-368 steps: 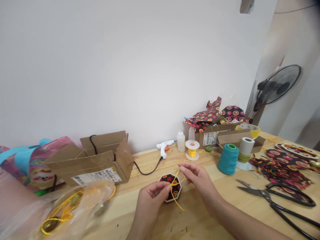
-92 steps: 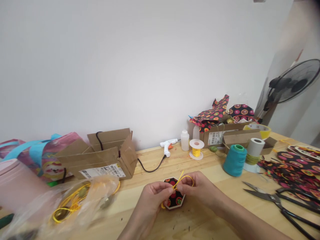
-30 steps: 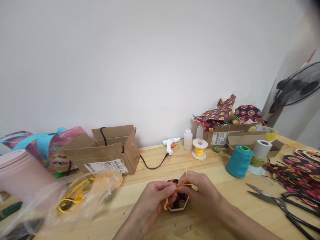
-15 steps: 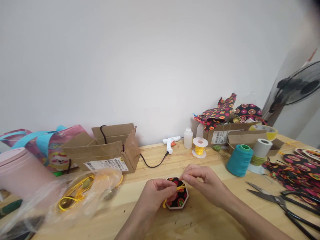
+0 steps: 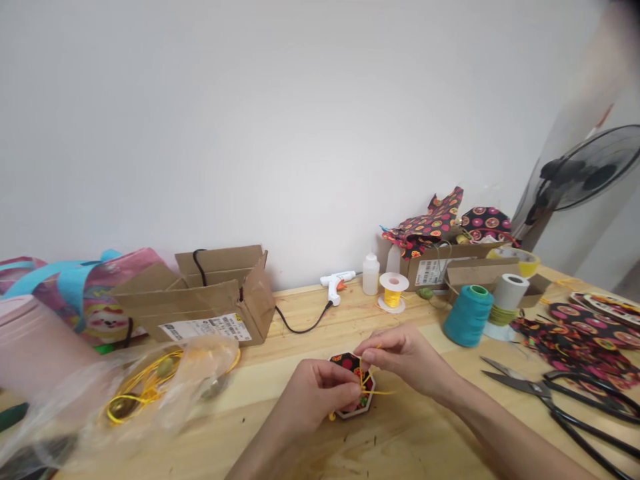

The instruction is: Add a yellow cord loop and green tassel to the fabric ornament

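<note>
An octagonal piece [image 5: 348,361] with a pale rim and black fruit-print fabric lies on the wooden table, partly hidden by my hands. Over its lower left part, my left hand [image 5: 327,390] is closed, thumb and index finger pinching yellow cord [image 5: 367,381]. My right hand [image 5: 400,353] is above the piece's right edge, also closed in a pinch on the yellow cord. Between the two hands the cord crosses over the fabric, and one loose end sticks out to the right past the rim. A small yellow bit of cord shows below my left fingers.
Black-handled scissors [image 5: 545,390] lie at the right near fabric scraps [image 5: 575,350]. Behind them stand a teal thread cone [image 5: 469,317] and a yellow cord spool [image 5: 393,287]. A white glue gun [image 5: 334,287] lies by the wall. At left are a cardboard box [image 5: 200,307] and a plastic bag [image 5: 175,387].
My right hand has drawn cord upward, and a loose end now reaches out to the right of the piece. My left pinch has shifted slightly. The whole view has turned a little.
</note>
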`<state>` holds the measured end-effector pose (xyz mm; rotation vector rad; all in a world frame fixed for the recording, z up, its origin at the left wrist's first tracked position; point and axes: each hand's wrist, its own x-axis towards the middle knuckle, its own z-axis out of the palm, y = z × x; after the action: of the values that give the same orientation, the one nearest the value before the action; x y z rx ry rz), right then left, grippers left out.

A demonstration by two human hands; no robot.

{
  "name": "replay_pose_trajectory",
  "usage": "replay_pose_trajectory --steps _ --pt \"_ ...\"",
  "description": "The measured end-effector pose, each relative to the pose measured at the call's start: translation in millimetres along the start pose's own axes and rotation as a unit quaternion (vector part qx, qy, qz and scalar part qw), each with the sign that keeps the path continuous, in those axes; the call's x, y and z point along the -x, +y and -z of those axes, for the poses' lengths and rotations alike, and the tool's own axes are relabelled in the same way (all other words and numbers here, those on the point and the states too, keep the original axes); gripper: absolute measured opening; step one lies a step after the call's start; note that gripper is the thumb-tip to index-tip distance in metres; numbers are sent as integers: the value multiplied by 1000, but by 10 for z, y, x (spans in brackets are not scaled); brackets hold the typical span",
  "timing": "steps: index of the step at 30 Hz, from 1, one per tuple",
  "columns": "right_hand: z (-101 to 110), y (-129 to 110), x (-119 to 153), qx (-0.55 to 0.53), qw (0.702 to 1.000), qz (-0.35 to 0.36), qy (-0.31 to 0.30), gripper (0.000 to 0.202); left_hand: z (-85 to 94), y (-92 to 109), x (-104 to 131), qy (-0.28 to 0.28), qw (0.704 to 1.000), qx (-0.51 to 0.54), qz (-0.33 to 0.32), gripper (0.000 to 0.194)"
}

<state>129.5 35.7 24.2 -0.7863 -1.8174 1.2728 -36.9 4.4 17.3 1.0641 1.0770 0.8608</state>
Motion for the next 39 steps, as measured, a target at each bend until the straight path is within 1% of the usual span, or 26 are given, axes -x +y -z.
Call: replay_pose_trajectory --steps 3,6,8,10,14,16,19,21,24,26,30,34,39 --pt "3 -2 -5 18 1000 21 7 16 12 -33 -19 2 1000 28 1 13" --pt "23 -23 -5 95 991 97 18 15 46 -50 -40 18 997 74 -5 14" --pt "36 -36 6 157 976 152 16 14 78 -49 -47 36 994 105 -11 14" --pt "39 -41 27 213 959 188 3 14 110 -45 -47 57 989 132 -16 13" --pt "17 -27 67 302 928 219 -22 14 137 -44 -42 87 983 162 -22 11" --pt "-1 -18 73 327 915 236 -1 12 126 -41 -38 92 982 165 -27 11" --pt "-26 -14 68 354 895 263 71 15 98 -32 -27 86 983 157 -35 11" --pt "-41 -14 59 380 881 267 94 20 80 -28 -19 76 985 147 -38 11" --pt "-59 -13 42 418 869 254 76 19 63 -25 -12 68 988 134 -41 12" --pt "-70 -6 30 424 868 249 66 15 58 -20 -10 73 990 113 -41 14" --pt "-88 25 12 417 871 250 78 14 51 2 -15 97 993 50 -42 16" --pt "-105 50 15 419 869 250 82 12 45 15 -26 104 993 45 -40 17" --pt "-129 17 20 441 853 265 89 13 48 8 -22 99 993 44 -36 18"
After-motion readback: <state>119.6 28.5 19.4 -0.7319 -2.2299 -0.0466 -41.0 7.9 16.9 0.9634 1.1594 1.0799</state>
